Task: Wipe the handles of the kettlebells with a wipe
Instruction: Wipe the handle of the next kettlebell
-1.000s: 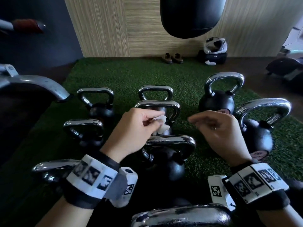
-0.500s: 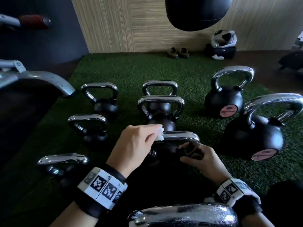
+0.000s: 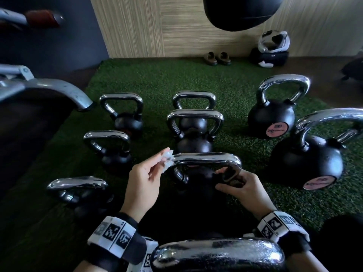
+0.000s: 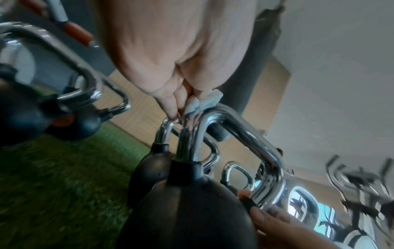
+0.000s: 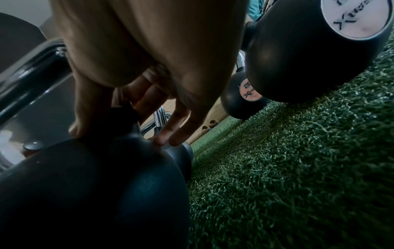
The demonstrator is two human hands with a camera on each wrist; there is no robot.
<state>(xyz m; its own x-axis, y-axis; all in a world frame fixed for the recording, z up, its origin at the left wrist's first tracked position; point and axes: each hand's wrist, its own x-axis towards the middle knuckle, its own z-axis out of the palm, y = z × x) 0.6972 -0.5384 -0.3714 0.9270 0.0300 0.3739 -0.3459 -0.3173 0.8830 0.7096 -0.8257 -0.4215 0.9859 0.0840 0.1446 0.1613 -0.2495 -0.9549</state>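
Observation:
Several black kettlebells with chrome handles stand on green turf. My left hand (image 3: 157, 167) pinches a small crumpled white wipe (image 3: 168, 159) against the left corner of the chrome handle (image 3: 206, 157) of the near middle kettlebell. In the left wrist view the wipe (image 4: 202, 102) sits on the bend of that handle (image 4: 245, 134). My right hand (image 3: 239, 183) grips the handle's right leg where it meets the ball. The right wrist view has its thumb and fingers (image 5: 170, 133) either side of the stem, resting on the black ball (image 5: 95, 185).
Two bigger kettlebells (image 3: 273, 116) (image 3: 308, 160) stand at the right, smaller ones (image 3: 110, 146) at the left and behind. A large chrome handle (image 3: 218, 254) lies under my wrists. A metal frame (image 3: 59, 89) juts in at the left. A punch bag (image 3: 241, 10) hangs ahead; sandals (image 3: 217, 58) and a helmet (image 3: 274, 41) lie by the wall.
My right hand came down from the air and took hold of the handle's right leg. My left hand brought the wipe down to the handle's left corner.

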